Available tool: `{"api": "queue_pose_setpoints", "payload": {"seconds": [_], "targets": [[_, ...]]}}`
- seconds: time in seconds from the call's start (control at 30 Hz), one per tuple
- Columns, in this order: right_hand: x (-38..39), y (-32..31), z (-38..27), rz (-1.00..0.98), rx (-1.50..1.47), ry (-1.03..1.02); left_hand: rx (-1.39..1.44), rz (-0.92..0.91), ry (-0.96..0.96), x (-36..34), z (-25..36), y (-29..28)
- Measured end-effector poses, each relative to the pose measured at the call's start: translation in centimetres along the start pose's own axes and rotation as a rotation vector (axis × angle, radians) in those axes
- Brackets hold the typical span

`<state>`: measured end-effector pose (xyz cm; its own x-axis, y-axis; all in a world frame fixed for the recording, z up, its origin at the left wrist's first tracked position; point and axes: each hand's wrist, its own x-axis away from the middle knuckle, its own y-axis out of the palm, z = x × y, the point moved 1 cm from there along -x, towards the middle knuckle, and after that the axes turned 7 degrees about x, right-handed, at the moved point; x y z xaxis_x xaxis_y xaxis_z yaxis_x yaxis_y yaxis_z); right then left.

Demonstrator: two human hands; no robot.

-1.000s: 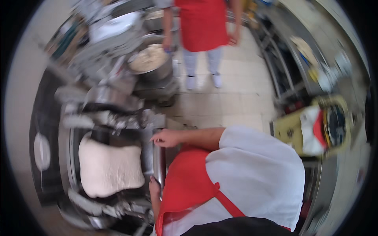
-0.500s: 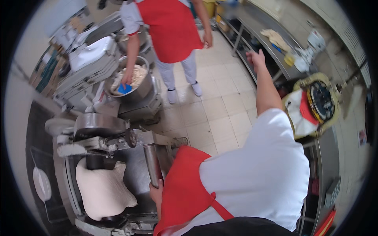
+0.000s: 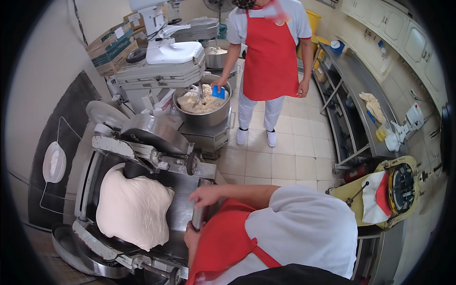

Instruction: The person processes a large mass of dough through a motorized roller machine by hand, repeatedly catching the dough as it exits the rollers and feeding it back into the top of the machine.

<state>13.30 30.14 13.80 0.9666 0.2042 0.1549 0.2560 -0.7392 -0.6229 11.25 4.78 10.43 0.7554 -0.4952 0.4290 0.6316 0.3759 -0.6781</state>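
Observation:
A large, smooth slab of pale dough (image 3: pixel 135 206) lies on the steel bed (image 3: pixel 183 190) of a dough roller machine and reaches under its upper parts. My left hand (image 3: pixel 192 237) closes round the lower end of the steel bar (image 3: pixel 200 216) along the machine's near side; its fingers are partly hidden. Just above, my right hand (image 3: pixel 207 195) lies over the same bar, empty, forefinger stretched towards the dough. Across from me, a co-worker (image 3: pixel 270 52) holds a blue scraper (image 3: pixel 218 92) in a mixer bowl (image 3: pixel 209 116) of rough dough.
Beyond the roller machine stands a white mixer (image 3: pixel 161 66), with cardboard boxes (image 3: pixel 111 50) behind it. A steel table (image 3: pixel 351 71) along the right wall bears a piece of dough (image 3: pixel 373 107). A yellowish machine (image 3: pixel 399 187) with a cloth stands at right. Tiled floor (image 3: pixel 266 159) runs between.
My right arm has swung from stretched out at the right down to the steel bar. My left hand stays on the bar. The view has turned, shifting the co-worker and the mixer bowl rightward.

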Motion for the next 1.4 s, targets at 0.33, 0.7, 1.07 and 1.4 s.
{"api": "queue_pose_setpoints", "payload": {"seconds": [0.33,0.7,1.07,1.4], "targets": [[-8.9,6.8,3.1,-0.17,-0.011,0.114,0.564,-0.014,0.015,-4.9,-6.8,1.4],[-23.1,12.4,14.9,0.027,-0.041,0.367,1.52,0.498,-0.271,-17.2,-17.4,3.0],[-33.8,6.7,8.4,-0.582,-1.075,0.369,1.463,0.584,0.011,-18.3,-27.7,-4.3],[-31.2,4.6,-0.9,-0.602,0.085,-0.071,0.26,-0.306,-0.077,-12.5,-13.0,-18.8]]}}
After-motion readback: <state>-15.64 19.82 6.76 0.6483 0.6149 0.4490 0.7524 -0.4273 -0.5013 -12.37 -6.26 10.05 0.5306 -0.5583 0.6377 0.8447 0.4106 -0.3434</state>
